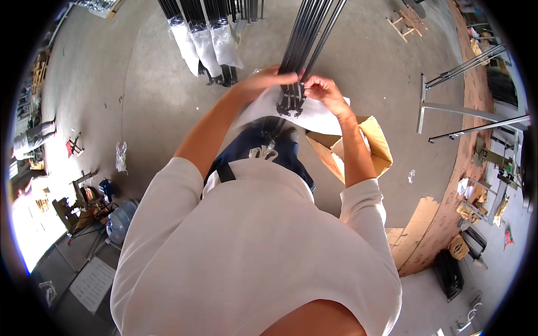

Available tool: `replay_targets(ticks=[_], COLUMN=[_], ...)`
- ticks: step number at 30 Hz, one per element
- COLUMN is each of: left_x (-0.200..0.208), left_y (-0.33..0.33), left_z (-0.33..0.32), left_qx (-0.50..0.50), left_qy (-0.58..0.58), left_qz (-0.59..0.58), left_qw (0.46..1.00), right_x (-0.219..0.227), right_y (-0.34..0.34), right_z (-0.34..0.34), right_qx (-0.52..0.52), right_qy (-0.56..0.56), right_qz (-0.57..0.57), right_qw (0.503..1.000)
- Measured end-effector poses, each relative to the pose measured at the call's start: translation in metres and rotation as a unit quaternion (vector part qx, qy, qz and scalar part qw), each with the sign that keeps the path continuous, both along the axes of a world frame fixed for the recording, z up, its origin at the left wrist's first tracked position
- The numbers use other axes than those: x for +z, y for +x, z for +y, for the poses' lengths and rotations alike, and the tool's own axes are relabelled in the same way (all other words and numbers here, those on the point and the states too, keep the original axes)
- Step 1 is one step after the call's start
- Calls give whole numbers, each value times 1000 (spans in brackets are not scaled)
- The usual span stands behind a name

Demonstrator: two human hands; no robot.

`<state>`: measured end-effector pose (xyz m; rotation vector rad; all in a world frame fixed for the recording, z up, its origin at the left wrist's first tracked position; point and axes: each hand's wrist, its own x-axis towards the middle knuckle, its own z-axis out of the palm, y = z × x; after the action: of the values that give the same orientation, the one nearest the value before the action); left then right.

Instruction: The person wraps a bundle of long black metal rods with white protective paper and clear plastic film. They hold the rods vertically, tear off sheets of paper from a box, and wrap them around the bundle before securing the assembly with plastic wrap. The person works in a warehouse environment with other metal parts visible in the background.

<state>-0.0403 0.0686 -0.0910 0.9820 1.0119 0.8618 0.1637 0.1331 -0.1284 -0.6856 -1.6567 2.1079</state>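
Observation:
In front of me stands a bundle of long black metal tubes, with dark brackets at its lower ends. A white sheet of wrapping lies behind and below those ends, spreading to both sides. My left hand reaches across the bundle from the left, its fingers stretched out and slightly blurred against the tubes. At the bundle's right edge, my right hand has its fingers curled in a pinch. What sits between those fingertips is too small to make out.
An open cardboard box stands by my right forearm. More tube bundles with white-wrapped ends stand ahead on the left. Metal frames are at the right, a wooden stool far right, and a water jug at the left.

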Motion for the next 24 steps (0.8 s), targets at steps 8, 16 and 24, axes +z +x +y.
replay_targets(ticks=[8,16,24], left_x=[-4,-10,-20], left_y=[-2,-11,-13], left_z=[20,29,34], left_qx=[-91,-188,-230], left_qy=[-18,-132,-91], left_qz=[-3,-121,-114], left_qw=[996,966,962], right_x=[11,22,36], right_y=[-6,-3,-1], right_z=[-22,-13,-12], right_qx=[-120,-86,-83], right_qy=[104,158,227], right_qz=[-62,-107,-201], right_qw=[985,978,949])
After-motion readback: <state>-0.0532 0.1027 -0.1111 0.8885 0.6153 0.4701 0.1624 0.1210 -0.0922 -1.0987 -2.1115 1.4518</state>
